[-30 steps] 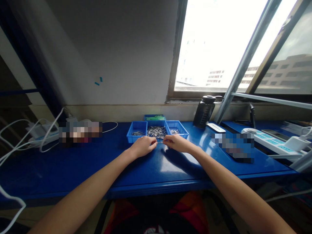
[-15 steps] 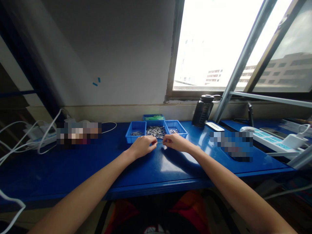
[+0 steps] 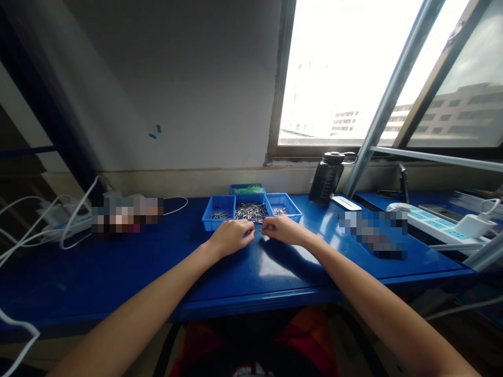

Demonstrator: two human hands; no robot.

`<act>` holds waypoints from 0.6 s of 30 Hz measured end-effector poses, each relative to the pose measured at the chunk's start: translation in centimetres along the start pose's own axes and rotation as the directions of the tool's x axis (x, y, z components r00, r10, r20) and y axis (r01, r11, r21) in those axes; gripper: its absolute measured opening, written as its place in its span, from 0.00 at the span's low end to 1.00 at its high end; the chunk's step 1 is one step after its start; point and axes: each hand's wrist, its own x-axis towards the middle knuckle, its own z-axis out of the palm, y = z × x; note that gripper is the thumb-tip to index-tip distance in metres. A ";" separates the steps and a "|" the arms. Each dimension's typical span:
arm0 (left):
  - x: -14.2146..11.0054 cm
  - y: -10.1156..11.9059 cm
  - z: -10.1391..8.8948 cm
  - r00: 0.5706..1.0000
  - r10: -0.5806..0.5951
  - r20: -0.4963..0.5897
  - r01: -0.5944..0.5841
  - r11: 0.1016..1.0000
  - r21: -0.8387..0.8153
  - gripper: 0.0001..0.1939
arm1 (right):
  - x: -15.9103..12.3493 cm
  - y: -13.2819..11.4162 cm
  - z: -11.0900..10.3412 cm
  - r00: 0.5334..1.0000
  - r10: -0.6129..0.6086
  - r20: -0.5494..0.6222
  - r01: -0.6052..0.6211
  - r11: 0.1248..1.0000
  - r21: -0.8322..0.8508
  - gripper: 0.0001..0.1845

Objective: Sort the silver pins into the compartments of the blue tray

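Just in front of the blue bins, my left hand [image 3: 232,235] is closed, with thumb and fingertips pinched together. My right hand [image 3: 284,229] faces it in a similar pinch, a small gap away. A thin, shiny metal pin [image 3: 258,230] spans that gap, its ends hidden in the fingertips of both hands. Behind the hands, the middle blue bin holds a heap of small silvery metal pins [image 3: 251,211]. Fewer such pieces lie in the left blue bin [image 3: 218,224] and the right blue bin [image 3: 294,209]. Their exact kind is too small to tell.
At the back stands another blue bin with a green bag [image 3: 249,189]. A black bottle [image 3: 326,179] and a white flat device [image 3: 346,203] are to the right, before a power strip [image 3: 428,222]. White cables [image 3: 82,209] lie at the left of the blue table [image 3: 220,298].
Both hands stay pinched around the pin in front of the bins, with only slight finger movement. The whole view has shifted slightly.
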 end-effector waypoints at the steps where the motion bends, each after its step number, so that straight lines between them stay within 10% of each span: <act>1: 0.0 -0.2 0.0 1.000 -0.026 0.012 0.026 1.000 -0.002 0.11 | 0.0 0.0 -0.1 1.000 0.003 -0.018 -0.003 1.000 -0.005 0.07; 18: -0.1 -0.6 0.3 0.980 -0.164 0.116 0.169 0.985 -0.037 0.16 | -0.1 -0.3 -0.3 0.999 -0.015 0.037 0.012 0.997 0.080 0.19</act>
